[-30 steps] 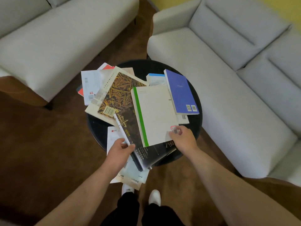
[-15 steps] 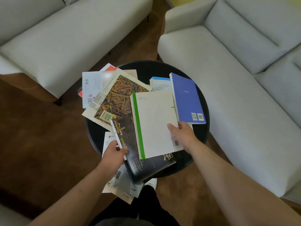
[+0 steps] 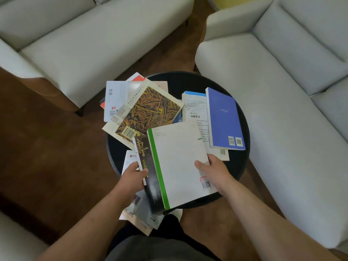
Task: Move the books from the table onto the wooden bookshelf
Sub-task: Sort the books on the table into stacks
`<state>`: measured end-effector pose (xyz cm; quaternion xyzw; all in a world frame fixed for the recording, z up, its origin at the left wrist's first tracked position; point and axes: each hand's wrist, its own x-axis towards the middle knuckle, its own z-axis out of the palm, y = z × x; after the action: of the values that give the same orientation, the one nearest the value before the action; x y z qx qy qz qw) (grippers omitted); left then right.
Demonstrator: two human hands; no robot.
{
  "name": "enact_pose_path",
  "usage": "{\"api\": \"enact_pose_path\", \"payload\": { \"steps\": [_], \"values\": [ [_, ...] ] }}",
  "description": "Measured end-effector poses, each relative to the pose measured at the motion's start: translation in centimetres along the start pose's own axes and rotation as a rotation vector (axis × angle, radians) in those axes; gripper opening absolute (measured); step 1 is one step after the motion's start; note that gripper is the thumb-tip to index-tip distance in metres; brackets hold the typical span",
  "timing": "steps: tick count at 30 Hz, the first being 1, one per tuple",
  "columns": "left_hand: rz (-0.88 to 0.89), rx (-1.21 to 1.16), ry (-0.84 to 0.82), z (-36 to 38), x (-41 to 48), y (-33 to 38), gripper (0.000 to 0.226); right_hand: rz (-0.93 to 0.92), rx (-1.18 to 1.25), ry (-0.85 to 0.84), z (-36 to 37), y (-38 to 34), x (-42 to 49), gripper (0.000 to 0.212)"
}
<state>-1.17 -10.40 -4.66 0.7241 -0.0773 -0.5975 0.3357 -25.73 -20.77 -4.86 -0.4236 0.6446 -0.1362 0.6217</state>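
Soft, even indoor light fills the room, fairly bright, with only faint shadows under the sofas. The wide lens bends straight lines toward the edges. Detail is slightly soft, and the floor at lower left falls dark.

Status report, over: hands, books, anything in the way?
Left hand grips black book. Right hand grips white book atop it. More books on table; bookshelf not in view.

a pale grey sofa sits far left, a second sofa right, brown floor between them, yellow wall behind.
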Motion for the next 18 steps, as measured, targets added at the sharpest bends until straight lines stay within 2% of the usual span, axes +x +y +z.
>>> {"api": "enact_pose_path", "payload": {
  "steps": [5,9,13,18],
  "values": [
    [-0.011,0.044,-0.024,0.4,-0.3,0.2,0.017,0.06,-0.026,-0.009,1.8,-0.1,-0.6,0.033],
    [-0.008,0.089,-0.058,0.5,-0.8,0.6,0.038,0.059,0.04,-0.058,2.0,-0.3,-0.4,0.02],
    [0.039,0.025,-0.127,0.4,-0.9,0.1,0.032,0.118,0.149,-0.144,1.6,-0.7,-0.5,0.031],
    [0.088,0.096,-0.161,0.1,-1.2,0.3,0.026,0.268,0.286,-0.231,2.2,-0.3,-0.6,0.028]
  ]
}}
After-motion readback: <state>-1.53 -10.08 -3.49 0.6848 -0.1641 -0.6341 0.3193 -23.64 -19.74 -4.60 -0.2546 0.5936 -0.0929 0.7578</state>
